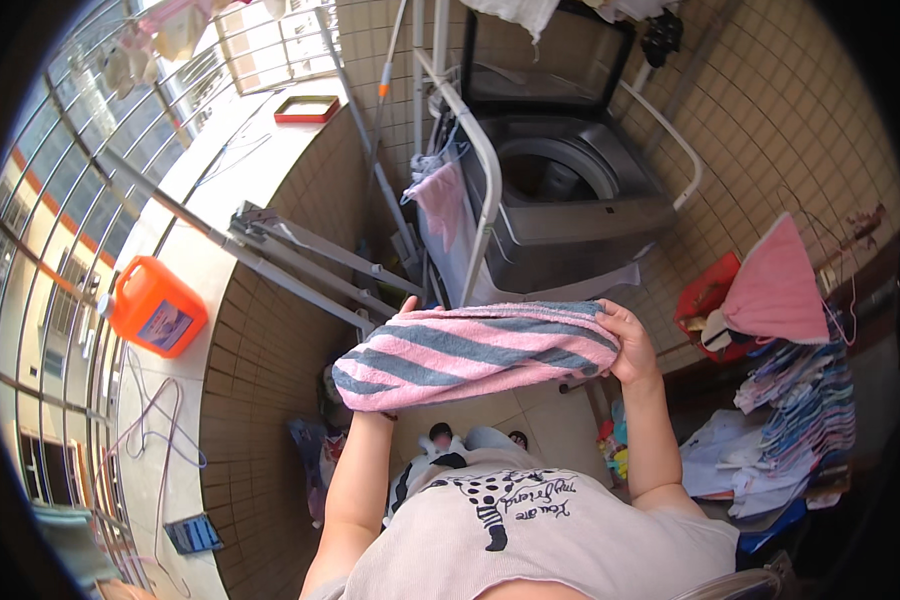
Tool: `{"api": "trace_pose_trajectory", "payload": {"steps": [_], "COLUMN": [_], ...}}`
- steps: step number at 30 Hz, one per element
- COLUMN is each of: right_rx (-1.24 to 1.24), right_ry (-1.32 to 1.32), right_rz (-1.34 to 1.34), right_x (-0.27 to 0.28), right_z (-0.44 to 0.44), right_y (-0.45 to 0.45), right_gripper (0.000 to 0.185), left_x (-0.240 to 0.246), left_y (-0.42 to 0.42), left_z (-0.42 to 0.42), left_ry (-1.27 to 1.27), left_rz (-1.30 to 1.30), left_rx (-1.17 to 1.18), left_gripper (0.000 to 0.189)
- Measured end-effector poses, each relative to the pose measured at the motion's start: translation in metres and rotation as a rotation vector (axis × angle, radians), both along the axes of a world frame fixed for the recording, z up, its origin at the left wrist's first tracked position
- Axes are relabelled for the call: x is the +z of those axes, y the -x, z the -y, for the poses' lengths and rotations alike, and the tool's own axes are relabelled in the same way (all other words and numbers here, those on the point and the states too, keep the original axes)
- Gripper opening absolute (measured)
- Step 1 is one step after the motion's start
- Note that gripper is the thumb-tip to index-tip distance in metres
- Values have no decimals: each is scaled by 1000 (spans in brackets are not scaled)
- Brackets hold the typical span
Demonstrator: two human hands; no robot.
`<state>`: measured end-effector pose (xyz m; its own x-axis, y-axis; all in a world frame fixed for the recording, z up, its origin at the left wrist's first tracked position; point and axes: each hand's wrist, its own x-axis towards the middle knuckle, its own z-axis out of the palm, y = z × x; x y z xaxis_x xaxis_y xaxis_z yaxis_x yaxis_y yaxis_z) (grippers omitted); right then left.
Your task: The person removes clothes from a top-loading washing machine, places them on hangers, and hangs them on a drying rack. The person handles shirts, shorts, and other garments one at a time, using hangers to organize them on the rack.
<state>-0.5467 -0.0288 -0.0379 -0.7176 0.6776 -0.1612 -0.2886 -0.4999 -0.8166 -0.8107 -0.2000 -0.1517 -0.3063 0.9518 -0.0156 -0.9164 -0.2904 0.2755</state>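
Observation:
A pink towel with slanting grey-blue stripes [472,352] is held up in front of me, folded into a wide band. My right hand [630,341] grips its right end, thumb on top. At the other end, my left hand [411,305] is mostly covered by the cloth; a few fingertips show above the upper edge. Beyond the towel stands a grey top-loading washing machine [570,236] with its lid raised and its drum visible.
An orange jug [154,307] and loose wire hangers [161,442] lie on the tiled ledge at left. White metal rack tubes [487,180] rise beside the washer. At right are a pink cloth [776,292], a red basket [709,296] and a stack of folded clothes [787,427].

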Motion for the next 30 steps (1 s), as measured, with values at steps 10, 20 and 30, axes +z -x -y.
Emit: {"api": "trace_pose_trajectory", "payload": {"steps": [10, 20, 30], "right_rx": [-206, 1, -423], "right_ry": [-354, -729, 190], "right_rz": [501, 487, -495], "right_x": [-76, -153, -75], "right_z": [13, 62, 64], "right_y": [-152, -120, -250], "right_gripper": [22, 36, 25], "left_x": [46, 111, 74], "left_y": [-27, -185, -269], "left_z": [-26, -56, -80], "left_ry": [80, 33, -262], "left_rz": [-766, -233, -2561], "left_rx": [104, -780, 77], "left_gripper": [59, 60, 71]}}
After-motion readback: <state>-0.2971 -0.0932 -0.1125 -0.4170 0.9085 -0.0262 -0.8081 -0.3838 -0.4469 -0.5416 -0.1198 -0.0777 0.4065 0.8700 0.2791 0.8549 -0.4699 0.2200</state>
